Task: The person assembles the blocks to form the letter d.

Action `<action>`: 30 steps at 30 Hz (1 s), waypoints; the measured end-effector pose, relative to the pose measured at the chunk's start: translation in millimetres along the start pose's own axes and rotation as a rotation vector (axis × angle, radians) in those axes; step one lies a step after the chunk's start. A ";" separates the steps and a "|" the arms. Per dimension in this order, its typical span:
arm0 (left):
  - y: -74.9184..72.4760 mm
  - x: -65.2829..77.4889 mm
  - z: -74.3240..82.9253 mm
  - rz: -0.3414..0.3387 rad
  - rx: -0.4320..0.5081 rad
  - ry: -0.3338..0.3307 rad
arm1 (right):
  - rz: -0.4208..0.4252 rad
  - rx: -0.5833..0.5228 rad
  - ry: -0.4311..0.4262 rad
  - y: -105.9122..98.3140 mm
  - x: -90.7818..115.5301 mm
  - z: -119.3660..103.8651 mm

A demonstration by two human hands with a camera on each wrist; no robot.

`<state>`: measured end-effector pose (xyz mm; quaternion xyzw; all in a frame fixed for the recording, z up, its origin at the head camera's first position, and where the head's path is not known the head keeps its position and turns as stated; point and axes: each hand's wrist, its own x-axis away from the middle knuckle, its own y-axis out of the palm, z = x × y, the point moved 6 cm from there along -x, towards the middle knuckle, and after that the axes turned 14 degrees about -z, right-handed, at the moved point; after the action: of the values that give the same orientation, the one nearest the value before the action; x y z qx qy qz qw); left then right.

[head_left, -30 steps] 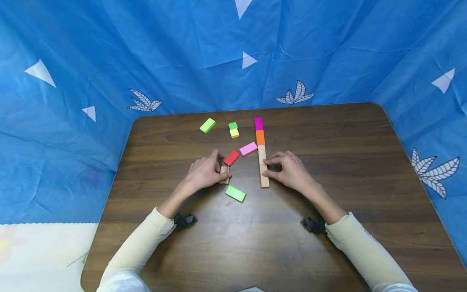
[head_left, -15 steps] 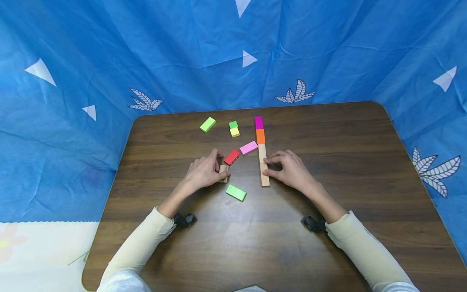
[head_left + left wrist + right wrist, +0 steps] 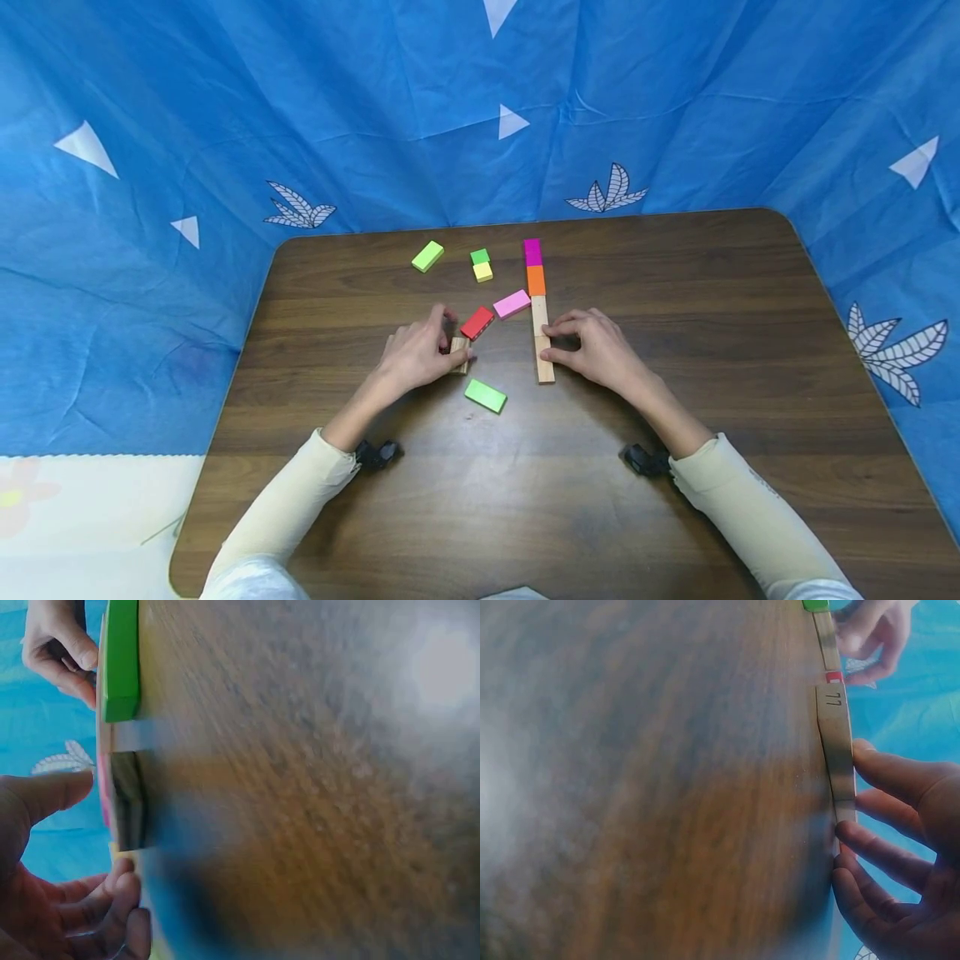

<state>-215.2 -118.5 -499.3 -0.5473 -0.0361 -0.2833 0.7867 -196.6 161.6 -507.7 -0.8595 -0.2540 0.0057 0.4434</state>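
My left hand [image 3: 416, 354] grips a small wooden block [image 3: 458, 357] left of centre, its thumb at the block's right side and fingers on the left. The left wrist view shows the same block dark-striped, with fingertips [image 3: 124, 874] at its lower end. My right hand [image 3: 596, 350] touches the right edge of a straight row: two pale wooden blocks [image 3: 542, 337] end to end, then an orange block [image 3: 536, 281] and a magenta block [image 3: 532, 252]. The right wrist view shows "77" on the nearest wooden block [image 3: 834, 735].
Between the hands lie a red block [image 3: 477, 322] and a pink block [image 3: 512, 303] at an angle. A green block [image 3: 486, 396] lies nearer me. A lime block [image 3: 427, 256] and a green-and-yellow pair [image 3: 482, 271] lie farther back on the brown table [image 3: 570, 517], before a blue curtain [image 3: 420, 108].
My left hand and its wooden block have shifted very slightly left, away from the red block. The right hand has stayed at the row.
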 end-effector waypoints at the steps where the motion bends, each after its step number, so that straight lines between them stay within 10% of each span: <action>1: -1.7 3.3 4.0 0.020 -0.014 0.030 | -0.002 0.001 0.001 0.1 0.0 0.2; 5: -2.5 17.8 28.7 0.017 -0.085 0.253 | 0.003 0.004 0.010 -2.0 0.8 1.4; 10: 17.5 31.9 48.5 -0.177 -0.130 0.463 | -0.002 0.007 0.010 -2.5 0.0 1.4; 30: 28.5 37.6 26.9 -0.208 -0.132 0.459 | -0.003 0.001 0.003 -0.6 -0.9 0.4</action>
<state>-163.1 -103.2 -498.8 -0.5124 0.1057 -0.4811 0.7035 -197.7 161.8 -507.7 -0.8589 -0.2545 0.0039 0.4443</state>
